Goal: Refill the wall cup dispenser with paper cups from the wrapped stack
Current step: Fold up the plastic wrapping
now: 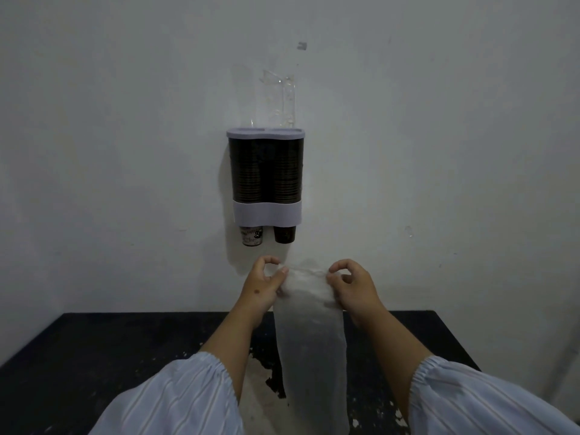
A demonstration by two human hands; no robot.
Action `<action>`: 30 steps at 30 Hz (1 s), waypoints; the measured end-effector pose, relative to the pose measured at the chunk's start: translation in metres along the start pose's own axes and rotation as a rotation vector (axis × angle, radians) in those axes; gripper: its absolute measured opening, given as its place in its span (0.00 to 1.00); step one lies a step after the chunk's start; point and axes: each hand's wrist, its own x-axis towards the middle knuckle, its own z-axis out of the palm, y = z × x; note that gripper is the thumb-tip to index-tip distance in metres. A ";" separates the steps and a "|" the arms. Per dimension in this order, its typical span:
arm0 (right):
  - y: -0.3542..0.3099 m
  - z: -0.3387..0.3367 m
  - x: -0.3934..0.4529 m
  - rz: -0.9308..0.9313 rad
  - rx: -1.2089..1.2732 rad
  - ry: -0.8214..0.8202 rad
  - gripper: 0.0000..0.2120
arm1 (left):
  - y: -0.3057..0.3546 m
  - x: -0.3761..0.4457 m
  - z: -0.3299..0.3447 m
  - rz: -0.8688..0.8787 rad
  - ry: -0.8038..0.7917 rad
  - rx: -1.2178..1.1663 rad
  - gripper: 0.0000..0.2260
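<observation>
Striped sleeves point(175, 400) nearest, over a dark, chipped bench point(94, 356). Left hand point(262, 288) and right hand point(353, 285) each pinch the top edge of a limp, translucent plastic wrapper point(310, 334), apparently emptied. Wall dispenser point(266, 180) above looks full: two ribbed dark cup stacks, a clear sleeve above its lid. Best gather the wrapper away from the protruding cups.

**Wall and worn table behind the action**

A pale wall point(125, 120) fills the background, marked with a small grey patch point(302, 45) up high. Below it, a dark table point(94, 356) stretches across, its surface chipped, and a big pale worn spot point(257, 387) shows through near the middle.
</observation>
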 end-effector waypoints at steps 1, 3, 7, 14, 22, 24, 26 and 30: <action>0.000 0.000 0.000 -0.004 -0.012 0.005 0.03 | 0.000 0.000 0.001 0.009 -0.001 -0.007 0.07; -0.001 0.001 0.000 -0.012 -0.010 0.023 0.04 | 0.001 0.000 0.001 0.028 -0.008 0.011 0.04; 0.001 -0.001 -0.002 0.040 -0.005 -0.035 0.16 | -0.001 0.000 0.001 0.002 -0.001 0.020 0.01; -0.002 -0.004 -0.008 0.003 -0.225 -0.136 0.24 | -0.004 -0.002 -0.002 -0.039 -0.178 0.015 0.24; -0.004 -0.005 -0.009 0.011 -0.200 -0.166 0.17 | 0.001 -0.005 0.002 -0.012 -0.063 0.022 0.09; -0.004 -0.005 -0.009 0.001 -0.236 -0.186 0.16 | 0.001 -0.006 0.004 -0.030 -0.075 0.019 0.08; -0.005 -0.003 -0.010 -0.039 -0.267 -0.200 0.09 | 0.000 -0.006 0.006 -0.035 -0.075 0.068 0.07; -0.006 0.000 -0.011 -0.040 -0.228 -0.220 0.16 | -0.002 -0.006 0.013 -0.034 -0.099 0.129 0.13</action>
